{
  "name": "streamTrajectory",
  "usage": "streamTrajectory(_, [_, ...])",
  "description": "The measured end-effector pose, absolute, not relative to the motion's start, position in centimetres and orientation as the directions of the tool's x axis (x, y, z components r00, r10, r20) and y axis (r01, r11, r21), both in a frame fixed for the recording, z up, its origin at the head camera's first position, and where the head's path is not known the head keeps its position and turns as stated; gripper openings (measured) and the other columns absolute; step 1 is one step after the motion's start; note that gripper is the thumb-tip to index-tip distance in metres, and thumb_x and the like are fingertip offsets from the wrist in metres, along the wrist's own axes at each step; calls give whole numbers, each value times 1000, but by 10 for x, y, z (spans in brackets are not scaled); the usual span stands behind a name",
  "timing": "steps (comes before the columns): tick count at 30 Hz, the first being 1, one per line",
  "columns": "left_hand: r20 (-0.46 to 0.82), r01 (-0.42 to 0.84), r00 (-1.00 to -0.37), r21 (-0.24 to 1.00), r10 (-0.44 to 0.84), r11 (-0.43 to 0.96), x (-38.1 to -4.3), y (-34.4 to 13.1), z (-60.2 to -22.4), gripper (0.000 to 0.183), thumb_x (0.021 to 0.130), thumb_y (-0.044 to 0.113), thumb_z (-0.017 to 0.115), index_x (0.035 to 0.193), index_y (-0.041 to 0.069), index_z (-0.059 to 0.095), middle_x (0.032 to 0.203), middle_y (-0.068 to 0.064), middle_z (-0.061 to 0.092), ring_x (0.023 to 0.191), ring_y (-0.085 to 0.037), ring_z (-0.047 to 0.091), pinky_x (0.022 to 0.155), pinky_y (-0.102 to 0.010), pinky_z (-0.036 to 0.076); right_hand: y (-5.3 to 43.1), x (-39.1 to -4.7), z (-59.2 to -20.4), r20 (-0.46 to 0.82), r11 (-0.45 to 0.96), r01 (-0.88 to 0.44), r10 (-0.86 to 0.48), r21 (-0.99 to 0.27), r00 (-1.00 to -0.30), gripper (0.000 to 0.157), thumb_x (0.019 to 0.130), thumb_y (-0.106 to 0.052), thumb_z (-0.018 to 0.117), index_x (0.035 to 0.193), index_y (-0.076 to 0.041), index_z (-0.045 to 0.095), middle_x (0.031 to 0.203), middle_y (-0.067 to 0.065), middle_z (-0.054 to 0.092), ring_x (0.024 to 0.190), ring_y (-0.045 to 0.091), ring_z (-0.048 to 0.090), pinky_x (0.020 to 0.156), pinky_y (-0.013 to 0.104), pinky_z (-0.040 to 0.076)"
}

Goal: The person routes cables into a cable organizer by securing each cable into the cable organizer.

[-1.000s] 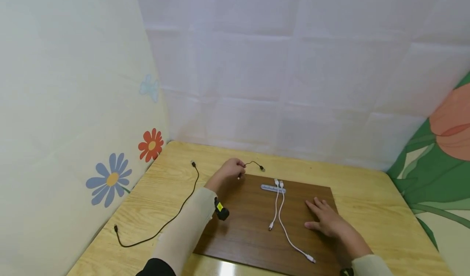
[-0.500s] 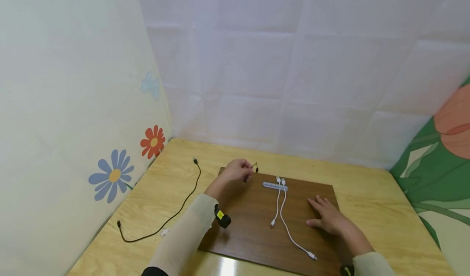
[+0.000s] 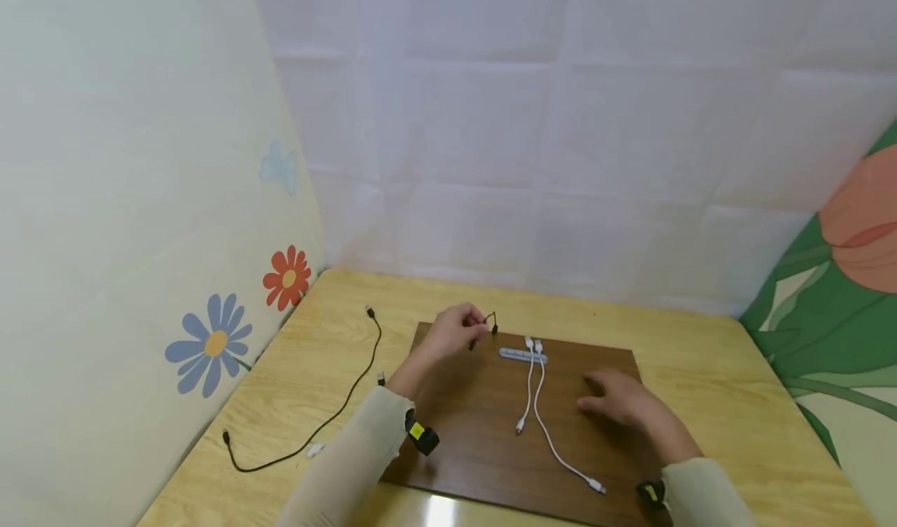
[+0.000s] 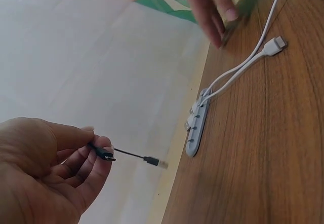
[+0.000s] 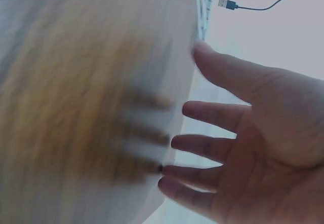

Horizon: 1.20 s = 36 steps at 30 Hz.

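My left hand is above the far left part of a brown board. Between thumb and fingers it pinches a short black USB cable near its small plug; the other end, with the USB plug, dangles free. To the right of that hand, a grey cable holder strip lies on the board. Two white cables, a shorter one and a longer one, run from it toward the near side. My right hand hovers over the board's right side, fingers extended, holding nothing.
A long black cable curves across the wooden table at left. Another plug shows beside my left forearm. Near it lies a small white piece. Cloth walls stand behind and at both sides.
My left hand has moved slightly right with the short black cable, whose free end now hangs down. The right hand's fingers have drawn together and shifted slightly. A plug beside my left forearm has come into view.
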<state>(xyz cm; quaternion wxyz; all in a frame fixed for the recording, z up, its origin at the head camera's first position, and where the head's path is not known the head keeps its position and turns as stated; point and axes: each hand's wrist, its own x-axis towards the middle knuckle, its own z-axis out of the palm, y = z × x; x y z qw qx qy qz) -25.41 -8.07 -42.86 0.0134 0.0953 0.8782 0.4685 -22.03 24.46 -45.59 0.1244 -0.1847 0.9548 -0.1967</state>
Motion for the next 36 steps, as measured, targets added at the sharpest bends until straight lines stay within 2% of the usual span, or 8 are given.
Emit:
streamTrajectory(3, [79, 166, -980, 833, 183, 527, -249, -78, -427, 9, 99, 19, 67, 103, 10, 66, 86, 0, 67, 75, -13, 62, 65, -29, 51, 236, -225, -451, -123, 836, -301, -396, -459, -910, 56, 97, -30, 68, 132, 12, 57, 132, 34, 57, 125, 55, 50, 102, 64, 42])
streamTrajectory(10, [116, 193, -977, 829, 177, 525, -242, -71, -423, 9, 99, 20, 67, 102, 11, 67, 87, 3, 68, 77, -11, 63, 67, -28, 52, 210, -237, -439, -14, 796, -311, -372, -519, -928, 36, 101, -25, 63, 125, 2, 66, 122, 21, 68, 114, 42, 62, 95, 57, 50])
streamTrajectory(14, [117, 198, -976, 825, 183, 529, -239, -68, -422, 9, 100, 21, 66, 103, 13, 68, 88, 5, 67, 79, -10, 62, 68, -28, 52, 195, -241, -433, -20, 741, -271, -359, -614, -933, 30, 103, -24, 59, 120, -1, 69, 116, 14, 71, 108, 35, 66, 90, 52, 53])
streamTrajectory(18, [118, 204, -974, 833, 194, 515, -236, -64, -421, 10, 99, 22, 68, 103, 13, 68, 88, 5, 68, 78, -9, 62, 67, -27, 52, 178, -246, -426, -95, 616, -172, -376, -769, -922, 33, 107, -24, 53, 116, 3, 69, 105, 15, 72, 98, 31, 69, 84, 45, 58])
streamTrajectory(22, [127, 212, -972, 841, 199, 498, -231, -60, -420, 10, 98, 21, 68, 102, 12, 67, 87, 5, 68, 77, -10, 63, 66, -27, 52, 164, -253, -422, -144, 496, -80, -398, -865, -906, 43, 110, -27, 45, 116, 10, 64, 99, 20, 72, 91, 31, 71, 80, 42, 60])
streamTrajectory(28, [144, 238, -965, 830, 218, 504, -226, -54, -423, 9, 98, 22, 69, 102, 14, 68, 87, 5, 68, 79, -9, 62, 70, -27, 52, 155, -261, -424, -202, 388, 22, -430, -921, -880, 58, 112, -36, 35, 117, 15, 61, 100, 24, 73, 89, 32, 72, 82, 49, 59])
streamTrajectory(36, [185, 299, -945, 824, 271, 480, -222, -49, -424, 9, 97, 21, 71, 102, 14, 69, 91, 5, 70, 85, -9, 63, 77, -27, 52, 152, -268, -425, -260, 309, 138, -401, -941, -878, 63, 110, -44, 35, 114, 11, 65, 97, 18, 75, 85, 24, 73, 81, 43, 60])
